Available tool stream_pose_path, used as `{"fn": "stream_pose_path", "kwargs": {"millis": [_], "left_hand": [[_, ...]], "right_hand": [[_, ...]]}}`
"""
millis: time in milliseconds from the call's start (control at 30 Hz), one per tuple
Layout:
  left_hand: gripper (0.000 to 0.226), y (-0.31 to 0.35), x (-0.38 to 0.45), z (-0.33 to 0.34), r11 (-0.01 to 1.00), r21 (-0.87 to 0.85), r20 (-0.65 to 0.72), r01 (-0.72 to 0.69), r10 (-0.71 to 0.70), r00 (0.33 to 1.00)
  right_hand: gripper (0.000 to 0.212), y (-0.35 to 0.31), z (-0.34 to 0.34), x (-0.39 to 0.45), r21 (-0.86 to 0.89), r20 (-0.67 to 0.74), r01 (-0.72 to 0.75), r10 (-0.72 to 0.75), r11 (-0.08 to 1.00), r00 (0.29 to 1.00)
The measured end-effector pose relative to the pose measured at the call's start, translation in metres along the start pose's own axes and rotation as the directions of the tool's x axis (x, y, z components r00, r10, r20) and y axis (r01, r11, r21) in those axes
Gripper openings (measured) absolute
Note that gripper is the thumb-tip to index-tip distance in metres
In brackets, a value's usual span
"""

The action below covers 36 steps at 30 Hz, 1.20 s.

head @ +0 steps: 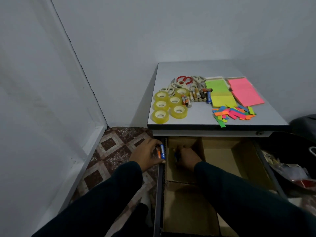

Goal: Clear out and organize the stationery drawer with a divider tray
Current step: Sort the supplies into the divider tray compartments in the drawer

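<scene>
Head view: left hand (148, 155) gripping small, hard, slippery batteries (161, 151) by drawer's (160, 185) left edge. Right hand (187, 157) low in tray (220, 156), fingers hidden. Best pinched round middles.

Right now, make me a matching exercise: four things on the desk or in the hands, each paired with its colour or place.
Things:
1. tape rolls
2. red scissors
3. pink notes
4. batteries in left hand

Matches:
A. far right on the desk
B. held beside the drawer
C. yellow, on the desk's left
D. among pale-handled scissors

Pairs: 1-C, 2-D, 3-A, 4-B
</scene>
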State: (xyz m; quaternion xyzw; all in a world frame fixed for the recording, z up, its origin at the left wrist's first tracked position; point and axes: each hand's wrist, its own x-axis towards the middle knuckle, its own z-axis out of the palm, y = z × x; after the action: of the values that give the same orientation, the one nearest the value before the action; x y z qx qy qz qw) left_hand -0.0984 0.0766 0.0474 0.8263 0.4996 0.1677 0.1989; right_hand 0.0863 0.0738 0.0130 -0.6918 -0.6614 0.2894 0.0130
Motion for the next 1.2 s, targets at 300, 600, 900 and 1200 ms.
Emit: {"fn": "stream_pose_path", "kwargs": {"millis": [300,600,900,1200], "left_hand": [[0.06,-0.012,0.008,0.004,0.996,-0.091,-0.002,-0.015,0.015,1.0],[0.059,-0.013,0.009,0.007,0.992,-0.13,-0.003,-0.008,0.008,1.0],[0.059,-0.011,0.007,0.005,0.996,-0.086,0.001,-0.036,0.037,0.999],[0.06,-0.006,0.007,0.006,0.995,-0.078,0.038,-0.056,0.059,0.998]], "right_hand": [[0.048,-0.01,0.026,0.022,0.254,-0.181,-0.002,0.05,0.967,0.982],[0.056,-0.005,0.03,0.021,0.473,-0.161,-0.065,0.159,0.879,0.974],[0.035,-0.005,0.032,0.034,0.581,-0.062,-0.21,0.301,0.786,0.952],[0.037,-0.003,0.016,0.023,0.543,0.014,-0.228,0.262,0.808,0.965]]}}
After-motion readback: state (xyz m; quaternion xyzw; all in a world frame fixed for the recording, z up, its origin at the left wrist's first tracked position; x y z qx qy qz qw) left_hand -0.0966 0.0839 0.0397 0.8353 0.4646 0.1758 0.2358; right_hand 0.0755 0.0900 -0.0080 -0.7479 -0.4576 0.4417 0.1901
